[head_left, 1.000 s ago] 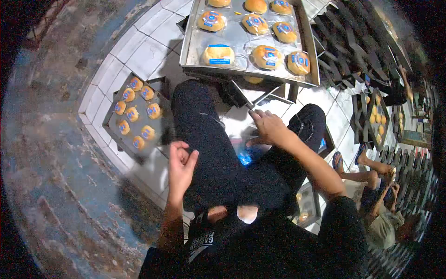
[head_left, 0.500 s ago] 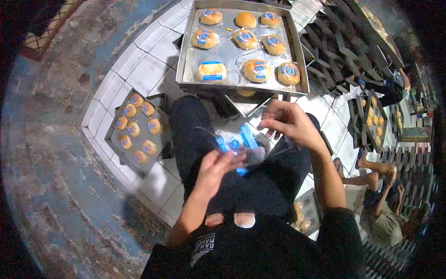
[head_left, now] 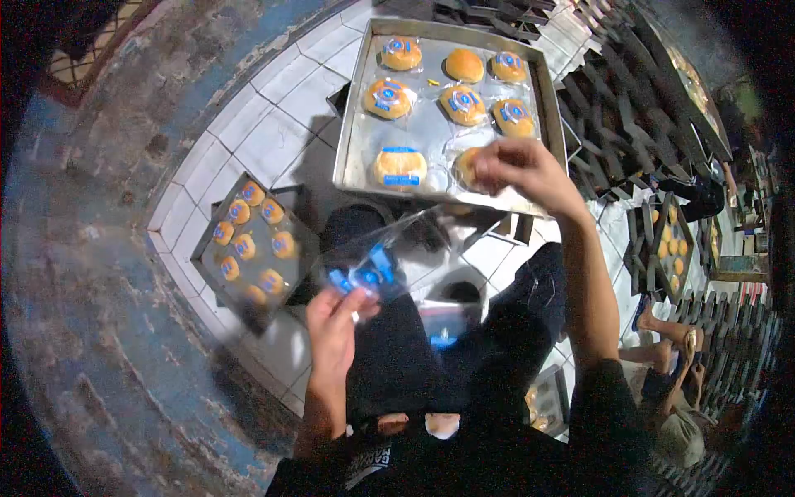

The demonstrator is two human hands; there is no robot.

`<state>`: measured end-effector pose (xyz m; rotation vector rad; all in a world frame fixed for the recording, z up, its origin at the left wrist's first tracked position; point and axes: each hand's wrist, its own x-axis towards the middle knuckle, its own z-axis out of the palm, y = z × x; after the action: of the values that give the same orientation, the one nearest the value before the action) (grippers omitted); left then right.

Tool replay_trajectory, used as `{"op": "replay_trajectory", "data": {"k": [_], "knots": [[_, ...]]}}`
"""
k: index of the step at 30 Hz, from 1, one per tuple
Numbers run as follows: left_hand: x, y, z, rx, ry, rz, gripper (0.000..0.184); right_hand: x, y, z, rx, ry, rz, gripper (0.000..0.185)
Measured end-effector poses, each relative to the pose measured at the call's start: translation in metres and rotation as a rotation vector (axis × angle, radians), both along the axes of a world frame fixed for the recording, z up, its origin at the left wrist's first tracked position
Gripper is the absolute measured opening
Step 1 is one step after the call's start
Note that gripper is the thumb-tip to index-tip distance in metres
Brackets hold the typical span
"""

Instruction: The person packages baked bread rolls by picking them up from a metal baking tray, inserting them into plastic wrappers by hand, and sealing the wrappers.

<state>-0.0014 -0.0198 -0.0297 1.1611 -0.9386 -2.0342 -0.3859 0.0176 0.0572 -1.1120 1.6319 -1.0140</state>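
My left hand (head_left: 338, 319) pinches a clear plastic bag with blue print (head_left: 368, 269), held over my left leg. The bag looks empty. Above the near right part of a large metal tray (head_left: 351, 132) is my right hand (head_left: 517, 174), its fingers blurred and curled; whether they touch anything cannot be made out. It partly covers a bun (head_left: 466, 168). Several wrapped buns lie on this tray, along with one bun that shows no print (head_left: 464, 65) in the far row.
A smaller tray of wrapped buns (head_left: 243, 245) rests on the tiled floor at left. Dark stacked racks or trays (head_left: 621, 124) stand at right, near another bun tray (head_left: 671, 244). A seated person (head_left: 683, 414) is at lower right. More bags (head_left: 447, 325) lie between my legs.
My left hand has drawn the printed bag left, away from my right hand. My right hand has moved up over the large tray. The view has shifted, so the tray sits lower.
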Motion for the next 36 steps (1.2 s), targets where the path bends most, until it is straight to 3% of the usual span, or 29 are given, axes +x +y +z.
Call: {"op": "replay_trajectory", "data": {"k": [3, 5, 7, 8, 9, 11, 12, 13, 15, 16, 19, 20, 21, 25, 27, 29, 31, 33, 34, 35, 36], "knots": [[0.012, -0.011, -0.007, -0.003, -0.026, 0.001, 0.022, -0.076, -0.089, -0.054, -0.269, 0.387, -0.174, 0.045], [0.019, -0.011, -0.014, -0.06, -0.032, 0.015, 0.02, -0.13, -0.145, -0.086, -0.294, 0.456, -0.324, 0.057], [0.024, -0.013, -0.016, -0.054, -0.096, 0.074, 0.018, -0.196, -0.187, -0.128, -0.084, 0.646, -0.381, 0.075], [0.026, -0.015, -0.016, -0.06, -0.096, 0.077, 0.018, -0.206, -0.198, -0.123, 0.256, 0.705, -0.335, 0.086], [0.027, -0.015, -0.016, -0.058, -0.092, 0.098, 0.018, -0.21, -0.209, -0.13, 0.248, 0.704, -0.334, 0.086], [0.027, -0.016, -0.015, -0.051, -0.088, 0.139, 0.018, -0.213, -0.227, -0.165, 0.399, 0.969, -0.395, 0.085], [0.026, -0.016, -0.015, -0.034, -0.101, 0.155, 0.018, -0.206, -0.235, -0.186, 0.229, 1.053, -0.568, 0.076], [0.024, -0.018, -0.015, -0.037, -0.103, 0.156, 0.018, -0.189, -0.237, -0.179, 0.227, 1.05, -0.568, 0.076], [0.021, -0.021, -0.017, -0.063, -0.067, 0.105, 0.019, -0.14, -0.222, -0.144, -0.148, 0.86, -0.506, 0.076], [0.019, -0.023, -0.014, -0.063, -0.072, 0.107, 0.019, -0.122, -0.215, -0.126, -0.148, 0.855, -0.504, 0.076], [0.011, -0.028, -0.002, 0.005, -0.066, 0.166, 0.022, -0.066, -0.176, -0.073, -0.444, 0.391, -0.322, 0.063], [0.012, -0.03, 0.001, 0.006, -0.014, 0.152, 0.023, -0.042, -0.147, -0.045, -0.296, 0.007, -0.205, 0.06], [0.013, -0.031, 0.004, 0.004, 0.039, 0.135, 0.024, -0.02, -0.116, -0.02, -0.204, -0.154, -0.06, 0.06], [0.016, -0.024, 0.0, 0.051, 0.084, 0.071, 0.027, 0.029, -0.023, 0.003, -0.161, -0.171, 0.252, 0.059], [0.011, -0.019, 0.006, 0.049, 0.068, 0.026, 0.026, 0.052, 0.012, 0.014, -0.085, -0.252, 0.125, 0.066], [0.006, -0.01, 0.011, 0.049, 0.049, -0.022, 0.026, 0.069, 0.031, 0.004, -0.206, -0.428, 0.08, 0.075], [0.001, 0.001, 0.017, 0.031, -0.002, -0.058, 0.027, 0.088, 0.045, 0.01, -0.237, -0.404, 0.132, 0.083], [0.001, 0.012, 0.022, 0.029, -0.006, -0.074, 0.026, 0.106, 0.054, 0.015, -0.268, -0.089, 0.241, 0.09], [0.005, 0.015, 0.02, 0.016, 0.013, -0.168, 0.039, 0.106, 0.053, 0.01, -0.328, 0.139, 0.324, 0.094], [0.01, 0.016, 0.02, 0.002, 0.033, -0.26, 0.054, 0.109, 0.058, 0.016, -0.33, 0.138, 0.325, 0.094], [0.017, 0.015, 0.025, 0.002, 0.029, -0.258, 0.054, 0.111, 0.065, 0.027, -0.25, 0.037, 0.305, 0.095]]}}
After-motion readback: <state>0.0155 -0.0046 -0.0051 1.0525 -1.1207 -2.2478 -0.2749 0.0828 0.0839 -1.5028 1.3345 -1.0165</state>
